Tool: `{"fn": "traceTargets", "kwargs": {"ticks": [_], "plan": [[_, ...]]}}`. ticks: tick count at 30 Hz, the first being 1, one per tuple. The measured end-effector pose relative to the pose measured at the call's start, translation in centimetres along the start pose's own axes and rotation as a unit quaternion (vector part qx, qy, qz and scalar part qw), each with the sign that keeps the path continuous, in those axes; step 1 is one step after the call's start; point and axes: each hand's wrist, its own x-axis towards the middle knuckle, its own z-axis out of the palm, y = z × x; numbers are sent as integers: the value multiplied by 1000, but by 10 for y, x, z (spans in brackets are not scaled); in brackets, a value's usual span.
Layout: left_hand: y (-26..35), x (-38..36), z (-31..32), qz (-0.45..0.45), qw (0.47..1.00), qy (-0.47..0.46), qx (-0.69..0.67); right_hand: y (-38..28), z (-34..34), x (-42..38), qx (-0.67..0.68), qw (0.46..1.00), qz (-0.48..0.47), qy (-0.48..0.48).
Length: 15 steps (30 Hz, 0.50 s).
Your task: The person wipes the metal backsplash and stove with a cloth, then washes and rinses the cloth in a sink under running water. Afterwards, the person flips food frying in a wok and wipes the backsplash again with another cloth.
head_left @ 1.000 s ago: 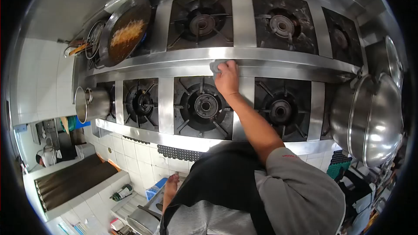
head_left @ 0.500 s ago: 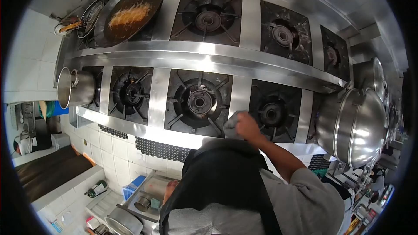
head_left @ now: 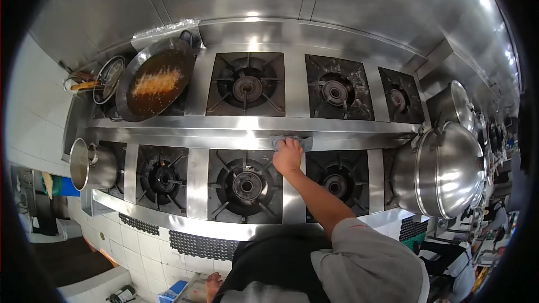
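My right hand [head_left: 287, 156] holds a grey cloth [head_left: 291, 142] against the raised steel ledge [head_left: 224, 138] between the two rows of burners. The arm reaches over the steel strip between the middle front burner [head_left: 246, 186] and the front burner to its right [head_left: 336, 185]. My left hand [head_left: 213, 286] hangs low beside the black apron [head_left: 275, 264], away from the stove; its fingers are too small and partly hidden to judge.
A wok [head_left: 131, 78] with orange-brown food in oil sits at the back left, beside strainers [head_left: 109, 80]. A steel pot [head_left: 101, 166] stands front left. Large steel pots [head_left: 449, 168] crowd the right end. Black perforated mats [head_left: 202, 245] lie below the front edge.
My right hand has moved with the cloth from the stove's front edge forward to the ledge, and the arm is stretched out further. The view has tilted up, showing more of the back wall.
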Motion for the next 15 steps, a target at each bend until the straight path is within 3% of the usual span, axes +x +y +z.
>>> {"fn": "traceTargets", "kwargs": {"ticks": [4, 6, 7, 9, 10, 11, 12, 13, 15], "plan": [[9, 18, 5, 41, 999, 25, -9, 14, -18, -24, -2, 996, -68, -51], [21, 27, 6, 134, 976, -32, 168, 22, -32, -72, -23, 985, -99, -140], [25, 24, 9, 128, 972, -25, 196, 25, -32, -105, -76, 978, -147, -127], [59, -1, 29, 116, 961, -14, 252, 28, -52, -161, -6, 937, -176, -302], [82, -20, 46, 81, 979, 10, 185, 26, -61, -181, 73, 910, -167, -373], [86, -31, 57, 44, 992, 34, 114, 31, -48, -202, 145, 901, -156, -378], [73, -17, 58, 30, 998, 47, 31, 28, -43, -201, 108, 866, -159, -462], [71, -28, 62, 41, 997, 53, 49, 23, -43, -210, 232, 848, -126, -460], [72, -52, 73, 66, 992, 72, 79, 8, -75, -199, 288, 798, -35, -528]]}}
